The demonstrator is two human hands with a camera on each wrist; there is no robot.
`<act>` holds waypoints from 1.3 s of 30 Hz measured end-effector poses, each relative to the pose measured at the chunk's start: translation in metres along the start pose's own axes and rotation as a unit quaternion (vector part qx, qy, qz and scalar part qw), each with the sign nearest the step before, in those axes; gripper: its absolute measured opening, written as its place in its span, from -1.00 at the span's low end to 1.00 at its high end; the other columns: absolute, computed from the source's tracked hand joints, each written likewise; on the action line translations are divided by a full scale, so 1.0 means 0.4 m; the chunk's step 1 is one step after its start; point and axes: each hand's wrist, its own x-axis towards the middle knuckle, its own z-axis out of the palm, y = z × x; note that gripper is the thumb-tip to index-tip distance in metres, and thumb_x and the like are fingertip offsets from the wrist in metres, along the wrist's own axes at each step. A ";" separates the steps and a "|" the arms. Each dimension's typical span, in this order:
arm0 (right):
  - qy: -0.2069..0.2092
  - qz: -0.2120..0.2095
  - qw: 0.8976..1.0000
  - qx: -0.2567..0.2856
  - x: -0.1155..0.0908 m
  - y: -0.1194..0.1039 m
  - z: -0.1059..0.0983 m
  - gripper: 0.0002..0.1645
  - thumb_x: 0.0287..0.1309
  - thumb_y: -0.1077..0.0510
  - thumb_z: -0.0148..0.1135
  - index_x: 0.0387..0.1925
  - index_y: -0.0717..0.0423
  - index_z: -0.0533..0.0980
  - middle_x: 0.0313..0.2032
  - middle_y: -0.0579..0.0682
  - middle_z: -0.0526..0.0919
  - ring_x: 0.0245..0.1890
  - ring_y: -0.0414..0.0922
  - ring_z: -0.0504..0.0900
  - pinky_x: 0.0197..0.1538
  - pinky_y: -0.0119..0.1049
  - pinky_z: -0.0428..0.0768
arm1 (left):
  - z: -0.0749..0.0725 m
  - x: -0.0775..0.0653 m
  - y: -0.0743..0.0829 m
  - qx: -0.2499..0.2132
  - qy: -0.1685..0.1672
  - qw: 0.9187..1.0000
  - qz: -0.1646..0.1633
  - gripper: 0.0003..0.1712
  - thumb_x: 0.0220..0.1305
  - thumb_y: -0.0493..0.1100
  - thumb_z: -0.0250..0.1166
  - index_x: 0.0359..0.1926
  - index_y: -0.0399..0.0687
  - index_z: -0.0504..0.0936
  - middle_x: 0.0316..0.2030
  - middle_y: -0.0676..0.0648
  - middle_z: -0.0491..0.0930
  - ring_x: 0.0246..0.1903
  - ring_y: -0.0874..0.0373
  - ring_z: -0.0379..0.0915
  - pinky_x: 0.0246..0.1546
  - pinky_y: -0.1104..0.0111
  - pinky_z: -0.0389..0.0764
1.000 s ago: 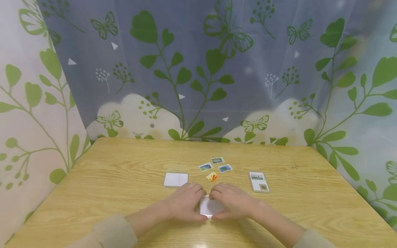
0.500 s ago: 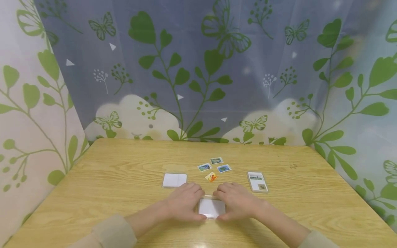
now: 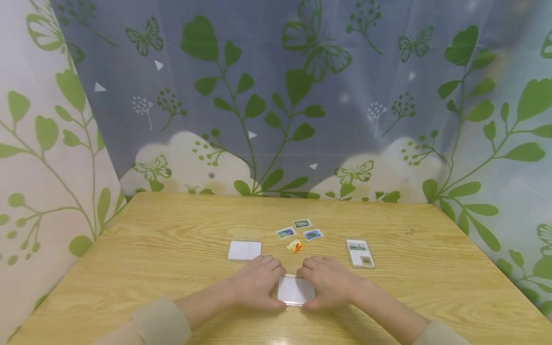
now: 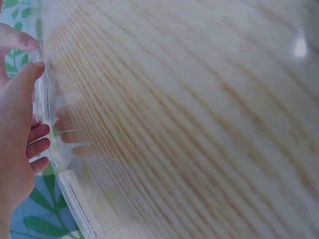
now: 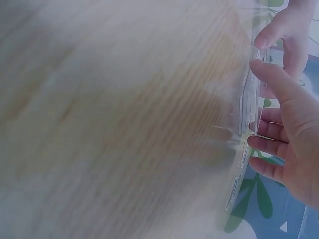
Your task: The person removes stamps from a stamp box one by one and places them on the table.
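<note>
A flat clear plastic case with a white sheet inside lies near the table's front, between my two hands. My left hand holds its left side, thumb at the near corner and fingers towards the far corner. On the opposite side my right hand grips it the same way. In the right wrist view, the right thumb is at the case's near edge and the fingers spread behind it. The left wrist view shows the left thumb at that edge too.
A similar white case lies at the left, partly behind the left hand. At the right stands a case holding two stamps. Several loose stamps, one of them orange and yellow, lie beyond the hands. A leaf-patterned curtain backs the wooden table.
The right hand has shifted slightly right, off the case's top, to its right edge, uncovering the white sheet. The left hand has stayed in place. The case now looks evenly closed.
</note>
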 end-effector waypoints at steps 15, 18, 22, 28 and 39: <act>-0.014 0.006 1.000 0.022 -0.006 -0.005 0.026 -0.31 -0.20 -0.31 0.33 -0.08 0.03 0.51 -0.26 -0.19 0.46 -0.30 -0.30 0.38 -0.29 -0.41 0.42 | 0.021 -0.008 0.007 -0.012 -0.004 1.000 0.010 -0.32 0.05 0.34 0.17 -0.05 -0.11 0.51 -0.14 0.05 0.45 -0.10 0.20 0.32 -0.01 0.37 0.36; -0.014 0.003 1.000 0.019 -0.004 -0.001 0.021 -0.31 -0.19 -0.30 0.33 -0.08 0.04 0.51 -0.25 -0.18 0.47 -0.30 -0.30 0.37 -0.30 -0.43 0.42 | 0.019 -0.005 0.006 -0.014 0.000 1.000 0.008 -0.31 0.05 0.34 0.18 -0.04 -0.12 0.51 -0.14 0.04 0.44 -0.10 0.20 0.31 -0.01 0.38 0.36; -0.012 -0.001 1.000 0.022 0.000 0.000 0.013 -0.32 -0.19 -0.28 0.34 -0.08 0.05 0.51 -0.25 -0.17 0.47 -0.31 -0.30 0.37 -0.33 -0.46 0.40 | 0.016 -0.001 0.002 -0.027 -0.001 1.000 0.001 -0.29 0.02 0.34 0.21 -0.03 -0.13 0.52 -0.13 0.04 0.44 -0.10 0.21 0.30 0.00 0.39 0.35; -0.020 0.005 0.999 0.034 0.001 0.001 0.007 -0.32 -0.18 -0.26 0.35 -0.07 0.06 0.50 -0.26 -0.18 0.45 -0.32 -0.30 0.36 -0.34 -0.47 0.40 | 0.010 0.003 0.001 -0.045 -0.013 0.999 -0.014 -0.27 -0.01 0.35 0.24 -0.02 -0.14 0.51 -0.13 0.06 0.44 -0.12 0.23 0.29 -0.02 0.41 0.34; -0.027 0.008 0.997 0.068 0.005 0.006 0.001 -0.34 -0.18 -0.20 0.38 -0.07 0.10 0.49 -0.26 -0.17 0.43 -0.32 -0.31 0.35 -0.33 -0.52 0.41 | -0.005 0.015 0.000 -0.043 -0.026 0.998 -0.023 -0.28 -0.06 0.35 0.27 -0.07 -0.11 0.52 -0.18 0.08 0.43 -0.16 0.25 0.27 -0.07 0.46 0.33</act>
